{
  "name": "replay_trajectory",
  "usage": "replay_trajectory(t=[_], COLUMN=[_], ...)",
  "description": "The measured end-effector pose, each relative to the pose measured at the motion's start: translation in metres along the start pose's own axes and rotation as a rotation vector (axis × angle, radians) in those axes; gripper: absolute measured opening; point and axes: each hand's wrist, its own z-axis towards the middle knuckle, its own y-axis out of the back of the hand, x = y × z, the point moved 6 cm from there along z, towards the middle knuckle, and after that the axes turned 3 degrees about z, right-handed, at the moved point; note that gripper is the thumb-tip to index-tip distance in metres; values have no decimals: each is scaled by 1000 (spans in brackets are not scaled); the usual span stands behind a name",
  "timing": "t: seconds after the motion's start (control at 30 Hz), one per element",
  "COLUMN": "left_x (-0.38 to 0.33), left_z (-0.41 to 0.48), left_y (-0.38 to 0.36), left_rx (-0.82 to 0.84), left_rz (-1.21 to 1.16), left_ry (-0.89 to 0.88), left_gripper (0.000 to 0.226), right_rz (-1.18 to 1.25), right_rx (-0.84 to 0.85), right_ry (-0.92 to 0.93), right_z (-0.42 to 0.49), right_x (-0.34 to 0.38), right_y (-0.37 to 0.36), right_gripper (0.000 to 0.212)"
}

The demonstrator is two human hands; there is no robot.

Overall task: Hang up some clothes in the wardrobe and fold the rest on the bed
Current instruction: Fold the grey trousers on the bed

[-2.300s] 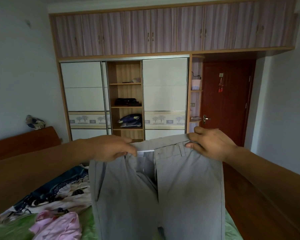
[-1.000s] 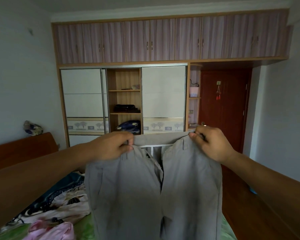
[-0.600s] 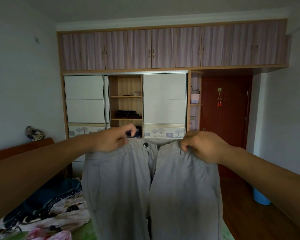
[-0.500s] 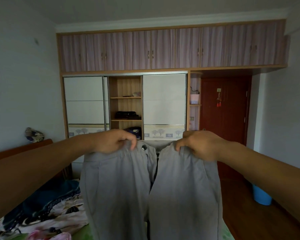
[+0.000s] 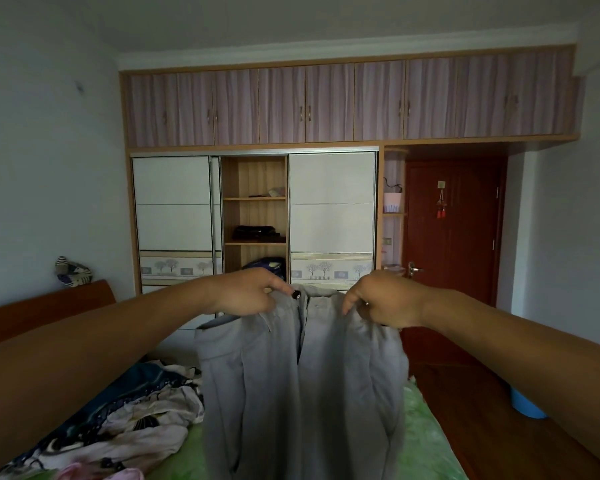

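My left hand [image 5: 246,292] and right hand [image 5: 385,299] each pinched the waistband of the grey trousers [image 5: 291,393]. They hung upright above the near green bed [image 5: 426,427], legs down, with the wardrobe [image 5: 331,209] far behind.

The trousers [image 5: 302,393] hang in front of you, over the bed [image 5: 426,431]. A pile of clothes [image 5: 146,420] lies on the bed to your left. The wardrobe [image 5: 331,202] stands behind, the door [image 5: 454,237] right of it
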Motion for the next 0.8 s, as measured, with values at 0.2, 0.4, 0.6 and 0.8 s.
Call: replay_trajectory(t=[0.2,0.4,0.6,0.8], left_x=[-13,-20,-18,-18], left_z=[9,20,22,23], left_y=[0,-6,-12,-7], left_rx=[-72,-130,-93,-106], left_rz=[-173,-460,-674,-758], left_ry=[-25,-105,-34,-40], left_gripper=[58,43,23,29], right_rz=[-105,-50,-59,235], right_rx=[-394,-510,-542,-491], right_ry=[299,372,242,166], right_z=[5,6,12,23], right_x=[28,50,32,9], right_y=[2,3,2,-3], right_gripper=[19,31,48,41])
